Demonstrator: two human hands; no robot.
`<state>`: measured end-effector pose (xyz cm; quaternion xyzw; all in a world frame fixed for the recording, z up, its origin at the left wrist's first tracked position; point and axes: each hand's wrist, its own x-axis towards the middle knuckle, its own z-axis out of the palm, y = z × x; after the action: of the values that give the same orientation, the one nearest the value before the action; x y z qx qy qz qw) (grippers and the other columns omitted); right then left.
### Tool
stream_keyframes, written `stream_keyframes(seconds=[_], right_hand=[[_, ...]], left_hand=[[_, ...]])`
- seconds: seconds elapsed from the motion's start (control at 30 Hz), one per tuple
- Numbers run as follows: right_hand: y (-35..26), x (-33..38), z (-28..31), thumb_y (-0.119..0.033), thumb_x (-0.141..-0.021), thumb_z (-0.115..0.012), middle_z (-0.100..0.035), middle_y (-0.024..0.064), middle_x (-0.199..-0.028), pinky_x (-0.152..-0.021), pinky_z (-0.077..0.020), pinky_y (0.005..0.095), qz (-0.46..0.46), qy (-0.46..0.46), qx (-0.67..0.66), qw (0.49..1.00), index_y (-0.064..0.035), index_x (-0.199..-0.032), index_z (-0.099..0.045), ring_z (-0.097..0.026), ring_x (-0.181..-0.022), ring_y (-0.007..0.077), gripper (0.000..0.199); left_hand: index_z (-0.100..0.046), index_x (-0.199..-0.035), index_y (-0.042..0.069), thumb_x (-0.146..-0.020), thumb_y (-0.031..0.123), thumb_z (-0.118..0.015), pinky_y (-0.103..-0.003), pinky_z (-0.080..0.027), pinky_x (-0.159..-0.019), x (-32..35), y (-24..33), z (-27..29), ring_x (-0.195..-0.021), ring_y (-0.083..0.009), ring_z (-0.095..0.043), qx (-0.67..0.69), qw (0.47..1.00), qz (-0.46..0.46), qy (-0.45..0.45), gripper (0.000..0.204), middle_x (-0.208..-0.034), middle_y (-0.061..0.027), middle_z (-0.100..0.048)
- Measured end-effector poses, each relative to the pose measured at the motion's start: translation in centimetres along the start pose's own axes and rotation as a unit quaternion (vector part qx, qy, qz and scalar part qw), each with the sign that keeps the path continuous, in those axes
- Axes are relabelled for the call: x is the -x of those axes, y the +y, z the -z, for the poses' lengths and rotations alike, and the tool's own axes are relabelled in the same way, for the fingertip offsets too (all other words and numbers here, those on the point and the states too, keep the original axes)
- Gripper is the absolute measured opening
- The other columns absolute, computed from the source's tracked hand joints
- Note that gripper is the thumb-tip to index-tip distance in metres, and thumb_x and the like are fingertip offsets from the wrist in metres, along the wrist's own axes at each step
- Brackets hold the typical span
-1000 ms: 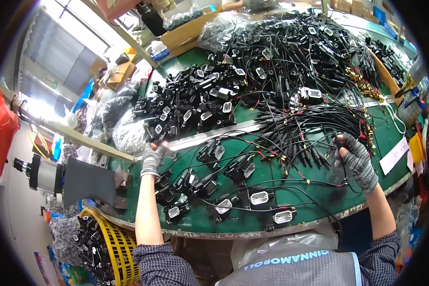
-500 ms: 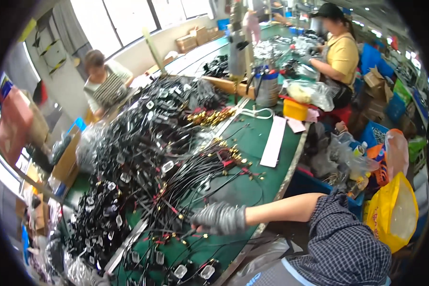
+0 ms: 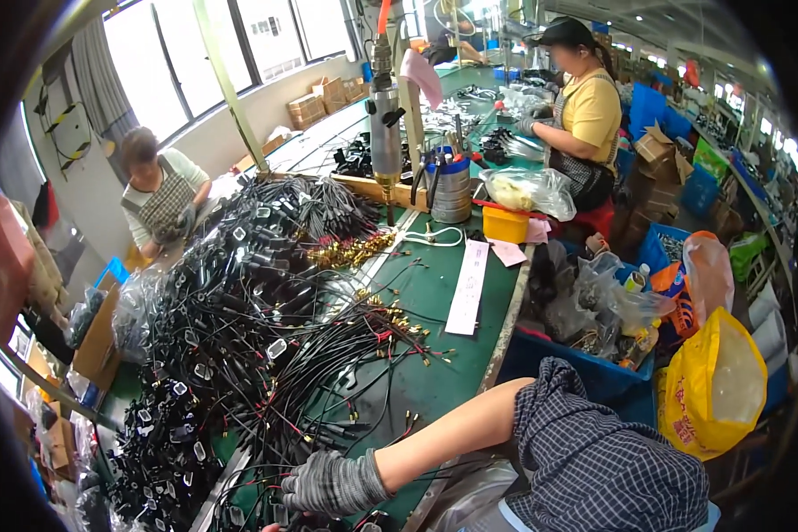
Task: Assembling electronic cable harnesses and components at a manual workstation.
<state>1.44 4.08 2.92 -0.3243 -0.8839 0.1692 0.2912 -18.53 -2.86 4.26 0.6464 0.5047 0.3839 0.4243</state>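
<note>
Your right hand (image 3: 332,483), in a grey knit glove, is down at the near edge of the green workbench (image 3: 439,301), reaching across to the left with the checked sleeve (image 3: 594,452) trailing off to the right. The fingers are curled down into the black cables (image 3: 266,355) there, but I can't tell whether they're actually pinching one or just resting on the tangle. Your left hand isn't anywhere clear in view; there's only a sliver of something at the very bottom edge, too little to call.

The cables are heaped all over the left half of the bench, running from near to far. Some end in red wires with brass terminals (image 3: 350,253), bunched about the middle of the bench. Just right of the heap a long white paper strip (image 3: 466,285) lies flat on the green top.

Further back there's a powered screwdriver (image 3: 385,133) hanging upright, with a metal tin (image 3: 452,188) of tools beside it and a yellow tub (image 3: 505,224) to the right of that. One person in a yellow shirt (image 3: 585,115) sits at the far right, another in a checked apron (image 3: 161,199) at the far left. Near right of you are a blue crate (image 3: 594,372) of bagged bits and a yellow plastic bag (image 3: 714,386).
</note>
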Motion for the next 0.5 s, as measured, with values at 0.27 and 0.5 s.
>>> stream_keyframes(seconds=[0.27, 0.5], right_hand=[[-0.4, 1.5, 0.8, -0.024, -0.064, -0.063, -0.056, 0.0106, -0.079, -0.058, -0.0468, 0.0375, 0.043, -0.011, 0.061, 0.997, -0.0050, -0.075, -0.056, -0.058, -0.074, 0.0268, 0.023], [0.5, 2.2, 1.0, -0.023, -0.066, -0.060, -0.054, 0.0091, -0.077, -0.060, -0.0470, 0.0376, 0.070, 0.070, 0.051, 0.994, -0.0050, -0.078, -0.055, -0.057, -0.074, 0.0258, 0.023]], left_hand=[[-0.049, -0.106, 0.004, -0.085, 0.010, -0.052, -0.025, -0.040, -0.077, -0.1, -1.4, -0.9, -0.085, -0.0129, -0.046, 0.016, 0.999, 0.027, -0.023, 0.022, -0.095, -0.0035, -0.051], [-0.049, -0.103, 0.004, -0.085, 0.008, -0.052, -0.026, -0.042, -0.074, -1.2, 0.2, -2.8, -0.082, -0.0135, -0.048, -0.012, 0.999, 0.026, 0.014, 0.019, -0.092, -0.0037, -0.052]])
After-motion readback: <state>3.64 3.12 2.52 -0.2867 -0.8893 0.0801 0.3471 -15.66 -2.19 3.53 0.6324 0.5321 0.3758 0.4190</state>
